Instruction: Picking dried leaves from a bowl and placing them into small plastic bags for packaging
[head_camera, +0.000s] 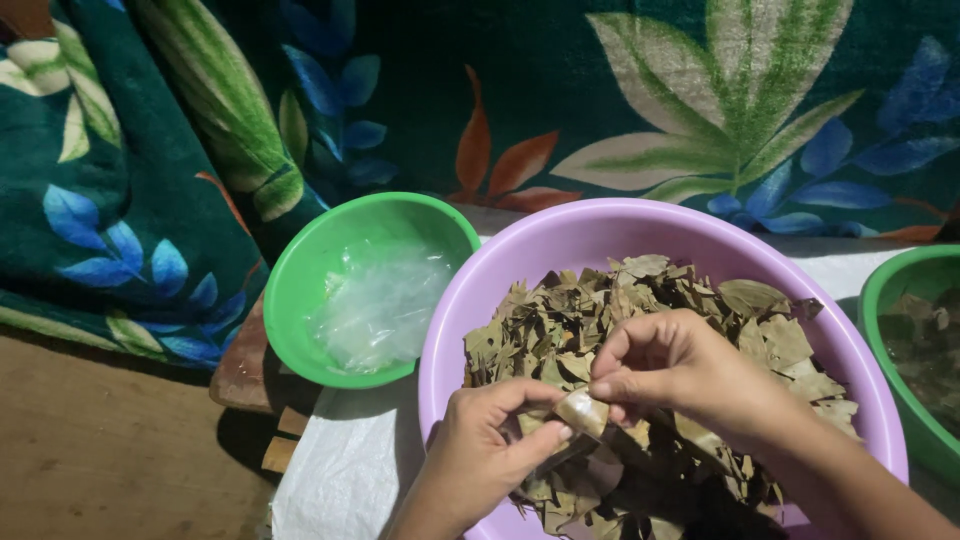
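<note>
Three bowls sit in a row on a white sheet (340, 470) spread over the bench. At the far left, a leaf-patterned teal blanket (110, 200) lies bunched behind them. Next comes a green bowl (300, 270) holding crumpled clear plastic bags (380, 305), set close beside the big one so the bags are within easy reach.

Nearer the middle, the left hand (490, 450) comes up from the near edge, palm turned inward, thumb and fingers clenched around a small packet (580, 410) of dried leaf; what looks like clear wrap covers it, though the light is too dim to be sure. The right hand (680, 375) reaches in from the near right, wrist raised, its thumb and forefinger pinching the top of the same packet. Both hands hold it directly over the purple basin (600, 225), so loose bits drop back onto the dried leaves (700, 300) heaped inside.

At the far right edge, a second green bowl (880, 280) shows only partly, with darker contents.
</note>
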